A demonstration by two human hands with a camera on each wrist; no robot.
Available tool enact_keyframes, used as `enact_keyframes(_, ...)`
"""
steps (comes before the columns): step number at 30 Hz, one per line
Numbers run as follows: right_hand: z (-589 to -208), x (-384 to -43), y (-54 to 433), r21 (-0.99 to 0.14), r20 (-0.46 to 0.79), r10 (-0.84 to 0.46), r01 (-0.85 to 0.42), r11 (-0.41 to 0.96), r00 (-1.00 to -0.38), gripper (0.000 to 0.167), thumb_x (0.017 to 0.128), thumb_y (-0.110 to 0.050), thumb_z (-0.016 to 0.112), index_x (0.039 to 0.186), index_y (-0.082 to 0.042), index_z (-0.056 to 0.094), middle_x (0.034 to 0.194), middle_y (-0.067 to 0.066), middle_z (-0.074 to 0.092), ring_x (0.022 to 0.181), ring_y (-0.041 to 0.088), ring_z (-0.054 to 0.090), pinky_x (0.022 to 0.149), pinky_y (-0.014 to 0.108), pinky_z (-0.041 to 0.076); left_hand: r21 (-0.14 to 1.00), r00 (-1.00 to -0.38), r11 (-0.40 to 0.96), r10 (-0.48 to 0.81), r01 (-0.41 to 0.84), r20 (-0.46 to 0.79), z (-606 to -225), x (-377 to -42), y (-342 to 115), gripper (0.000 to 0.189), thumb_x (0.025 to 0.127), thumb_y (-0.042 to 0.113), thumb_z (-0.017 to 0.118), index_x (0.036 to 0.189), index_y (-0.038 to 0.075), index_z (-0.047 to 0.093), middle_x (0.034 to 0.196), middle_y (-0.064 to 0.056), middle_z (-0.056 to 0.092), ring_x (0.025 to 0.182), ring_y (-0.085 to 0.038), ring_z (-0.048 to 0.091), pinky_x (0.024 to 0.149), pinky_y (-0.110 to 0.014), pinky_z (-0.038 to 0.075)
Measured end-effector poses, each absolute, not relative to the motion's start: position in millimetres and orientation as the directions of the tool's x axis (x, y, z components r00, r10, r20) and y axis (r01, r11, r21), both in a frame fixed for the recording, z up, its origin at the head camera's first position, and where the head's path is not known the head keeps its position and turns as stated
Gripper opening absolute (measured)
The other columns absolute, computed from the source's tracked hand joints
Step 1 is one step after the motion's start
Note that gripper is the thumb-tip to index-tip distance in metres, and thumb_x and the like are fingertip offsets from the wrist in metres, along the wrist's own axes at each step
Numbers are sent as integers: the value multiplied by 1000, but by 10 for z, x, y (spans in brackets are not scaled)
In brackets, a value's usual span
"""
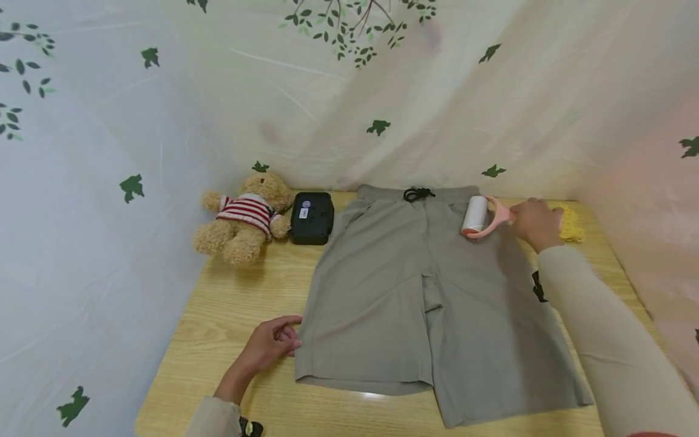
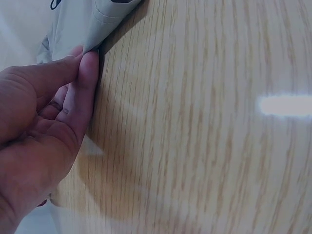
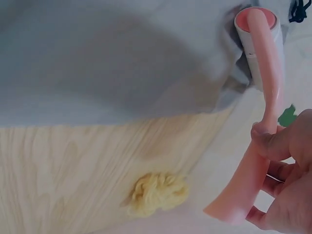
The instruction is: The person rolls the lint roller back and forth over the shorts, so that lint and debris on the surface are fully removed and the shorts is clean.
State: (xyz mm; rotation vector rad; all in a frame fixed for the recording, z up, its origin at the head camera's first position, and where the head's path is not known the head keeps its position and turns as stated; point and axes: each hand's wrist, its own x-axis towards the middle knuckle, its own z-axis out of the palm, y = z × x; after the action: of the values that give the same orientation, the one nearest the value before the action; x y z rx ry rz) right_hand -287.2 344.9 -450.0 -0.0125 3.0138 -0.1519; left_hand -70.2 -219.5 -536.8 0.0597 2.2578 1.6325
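Note:
Grey shorts [image 1: 377, 285] with a black drawstring lie spread on the wooden table, waistband toward the back wall. My right hand [image 1: 537, 223] grips the pink handle of a lint roller [image 1: 476, 213]. The roller's white cylinder rests on the shorts near the waistband's right end. In the right wrist view, thumb and fingers close round the lint roller [image 3: 265, 63] handle. At the lower left, my left hand [image 1: 271, 343] pinches the side edge of a leg hem. The left wrist view shows the shorts' fabric [image 2: 78, 24] between thumb and fingertips.
A teddy bear [image 1: 248, 218] in a striped shirt lies at the back left. Next to it is a black box-like device [image 1: 312, 218] with a white label. A yellow yarn-like bundle [image 1: 571, 223] sits beyond my right hand. Leaf-printed curtains [image 1: 327, 133] border the wooden table [image 1: 218, 315].

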Motion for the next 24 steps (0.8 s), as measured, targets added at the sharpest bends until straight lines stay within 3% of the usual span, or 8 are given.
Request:
enact_keyframes(5,-4477,-2787,3541,-97,-130,31,44,994,-991,33,87,-3,47,116,-2,62,114,32,51,114,53,35,89,81,21,927,-937,334,238,-169,-256,-5365,-701,-2196,47,82,-6,70,127,-8,56,85,-13,60,68,-17,60,61,-32,60)
enact_keyframes(16,-4477,-2602,3820,-106,-207,120,144,984,-971,39,95,-12,40,130,-1,52,125,39,39,117,58,27,88,80,21,930,-938,327,237,-169,-254,-5374,-694,-2196,46,82,-7,70,126,-9,56,85,-13,60,67,-16,60,61,-32,60)
enact_keyframes(24,-4520,-2528,3875,-139,-222,173,207,968,-959,43,95,-13,38,134,2,48,123,40,40,114,60,29,88,83,20,930,-937,326,241,-168,-254,-5402,-702,-2203,46,82,-7,70,126,-9,56,85,-13,59,67,-16,60,61,-32,60)
